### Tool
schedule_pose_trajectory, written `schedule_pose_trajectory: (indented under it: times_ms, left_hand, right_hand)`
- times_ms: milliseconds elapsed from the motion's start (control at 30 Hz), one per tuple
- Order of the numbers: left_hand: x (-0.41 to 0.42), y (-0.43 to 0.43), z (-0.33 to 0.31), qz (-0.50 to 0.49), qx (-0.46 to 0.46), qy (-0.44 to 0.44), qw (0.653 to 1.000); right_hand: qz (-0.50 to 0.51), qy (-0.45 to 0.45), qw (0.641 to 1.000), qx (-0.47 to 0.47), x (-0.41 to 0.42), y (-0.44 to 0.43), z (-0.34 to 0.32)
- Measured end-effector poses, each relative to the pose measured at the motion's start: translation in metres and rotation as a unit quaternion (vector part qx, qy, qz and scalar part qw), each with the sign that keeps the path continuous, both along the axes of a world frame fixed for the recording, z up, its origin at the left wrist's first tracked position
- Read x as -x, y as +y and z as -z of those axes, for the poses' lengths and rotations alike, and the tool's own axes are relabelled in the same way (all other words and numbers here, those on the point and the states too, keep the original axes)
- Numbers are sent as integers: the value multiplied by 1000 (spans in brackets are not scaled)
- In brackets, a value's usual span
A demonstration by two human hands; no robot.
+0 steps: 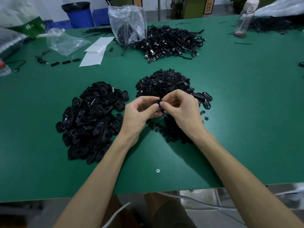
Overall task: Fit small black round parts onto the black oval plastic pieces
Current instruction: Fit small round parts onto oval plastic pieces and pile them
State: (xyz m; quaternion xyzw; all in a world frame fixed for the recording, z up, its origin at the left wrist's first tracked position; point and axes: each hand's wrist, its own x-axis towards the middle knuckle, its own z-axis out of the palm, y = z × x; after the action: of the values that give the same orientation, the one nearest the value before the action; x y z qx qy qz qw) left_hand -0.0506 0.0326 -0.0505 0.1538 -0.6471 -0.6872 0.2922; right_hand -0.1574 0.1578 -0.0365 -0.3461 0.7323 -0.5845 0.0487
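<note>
Low in the frame, green surface [246, 129], both forearms reaching in. At centre the hands meet: left hand [139, 111] and right hand [179, 107], fingertips together, both pinching one black piece [156, 102]; oval or round, hard to tell. Heap of oval pieces [92, 122] centre left, round parts [164, 83] just behind the hands. Farther up, tangled cables [172, 41] beside a clear plastic bag [127, 25].

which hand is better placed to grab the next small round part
Right, probably. The right hand hovers directly over the round parts pile, with loose ones just beside its wrist. The left hand sits toward the oval pieces pile. Both currently pinch one black piece.
</note>
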Motion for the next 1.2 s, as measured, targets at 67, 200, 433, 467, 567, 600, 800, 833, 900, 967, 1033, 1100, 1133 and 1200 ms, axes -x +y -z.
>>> schedule_pose_trajectory:
  times_ms: [67,200,433,467,567,600,800,833,900,967,1033,1100,1133,1200]
  left_hand:
    - [1,1,1,-4,8,-5,1000]
    - [0,3,1,-11,2,-2,1000]
    - [-1,4,-2,0,-13,8,1000]
    - [-1,4,-3,1,-13,7,1000]
    - [-1,3,-2,2,-9,5,1000]
    - [-1,2,-2,2,-7,4,1000]
    - [-1,1,-2,6,2,-4,1000]
    - [-1,1,-2,8,1,-6,1000]
    - [-1,1,-1,8,1,-7,1000]
    - [0,2,0,3,5,-6,1000]
    - [0,3,0,0,3,-4,1000]
    - [-1,3,0,1,0,-3,1000]
    - [-1,3,-1,2,-2,-3,1000]
    - [-1,4,-1,5,-2,-2,1000]
  right_hand:
    - [1,18,1000,-9,-1,0,0]
    - [0,25,1000,-13,-3,1,-1]
    - [19,63,998,-9,-2,1,-2]
    - [13,48,999,-5,0,2,-2]
    - [-27,-14,1000,4,1,2,-4]
    - [-37,-28,999,5,1,2,-4]
    - [-46,-69,996,14,3,1,-3]
    - [-45,-67,997,12,2,1,-3]
    - [-43,-66,997,8,2,1,-2]
    - [-40,-68,997,7,1,0,-2]
    - [-40,-70,997,7,0,0,-2]
    - [-41,-69,997,9,0,0,-2]
    - [-42,-67,997,10,0,0,-2]
    - [-40,-66,997,8,0,0,-2]
